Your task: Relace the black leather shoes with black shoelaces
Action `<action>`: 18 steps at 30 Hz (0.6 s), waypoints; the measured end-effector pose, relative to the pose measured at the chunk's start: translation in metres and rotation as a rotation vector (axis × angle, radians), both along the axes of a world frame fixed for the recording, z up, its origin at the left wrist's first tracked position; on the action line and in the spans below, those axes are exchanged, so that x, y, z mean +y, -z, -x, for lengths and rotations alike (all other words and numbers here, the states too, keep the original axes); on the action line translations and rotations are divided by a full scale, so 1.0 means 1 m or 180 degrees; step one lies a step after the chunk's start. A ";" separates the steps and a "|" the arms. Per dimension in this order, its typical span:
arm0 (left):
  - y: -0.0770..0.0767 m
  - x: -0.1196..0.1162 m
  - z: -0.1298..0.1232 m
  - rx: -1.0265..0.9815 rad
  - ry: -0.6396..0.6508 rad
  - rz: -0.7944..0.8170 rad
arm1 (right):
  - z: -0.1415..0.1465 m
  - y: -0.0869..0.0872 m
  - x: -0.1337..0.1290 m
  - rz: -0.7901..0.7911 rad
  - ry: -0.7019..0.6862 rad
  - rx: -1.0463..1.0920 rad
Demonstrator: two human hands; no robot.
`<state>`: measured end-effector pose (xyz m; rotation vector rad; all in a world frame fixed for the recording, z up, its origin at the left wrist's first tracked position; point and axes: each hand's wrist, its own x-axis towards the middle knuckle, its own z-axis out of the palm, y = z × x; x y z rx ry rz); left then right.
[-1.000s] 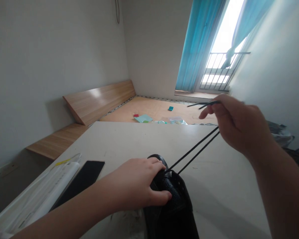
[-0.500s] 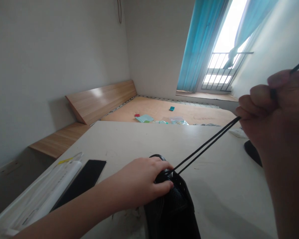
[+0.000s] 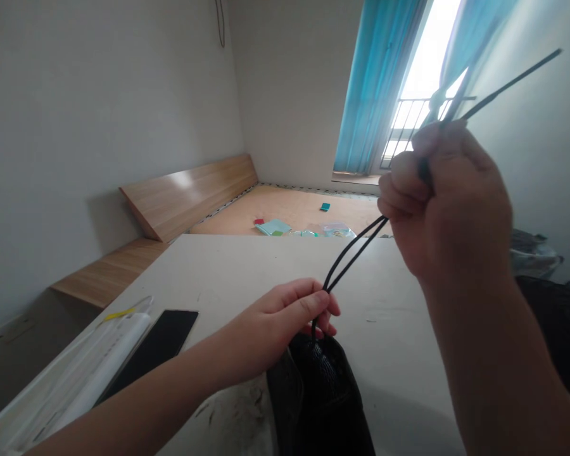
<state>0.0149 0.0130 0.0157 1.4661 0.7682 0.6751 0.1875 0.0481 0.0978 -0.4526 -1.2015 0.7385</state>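
Head view: black cords [image 3: 358,254] already drawn up from black shoe [image 3: 320,392], set on surface [image 3: 408,342]. Cords pinched by left hand [image 3: 306,310] just above shoe, gripped higher by right hand [image 3: 449,196], free end left loose above. No knot seen between hands.

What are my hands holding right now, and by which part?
The black laces: the left hand pinches them low, just above the black shoe; the right hand grips them higher, one end poking out.

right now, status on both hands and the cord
Left hand pinching black cord just above black item. Right hand gripping cord higher, one end sticking out. Nothing blocking between hands.
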 end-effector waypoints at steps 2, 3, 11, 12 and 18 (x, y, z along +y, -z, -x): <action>0.002 0.002 0.002 0.0283 0.0091 -0.0162 | -0.003 0.002 0.002 -0.0043 0.0075 0.0013; 0.003 0.003 0.003 0.0550 0.0175 -0.0332 | -0.005 0.001 0.001 -0.0079 0.0127 0.0027; 0.014 0.001 0.003 0.2013 0.0532 -0.1299 | 0.018 -0.021 -0.017 -0.0119 -0.0400 0.0013; 0.014 0.002 0.003 0.2057 0.0532 -0.1298 | 0.027 -0.025 -0.019 -0.0028 -0.0721 0.0010; 0.013 0.001 0.003 0.1899 0.0414 -0.1533 | 0.093 -0.045 -0.038 0.0847 -0.2435 -0.0083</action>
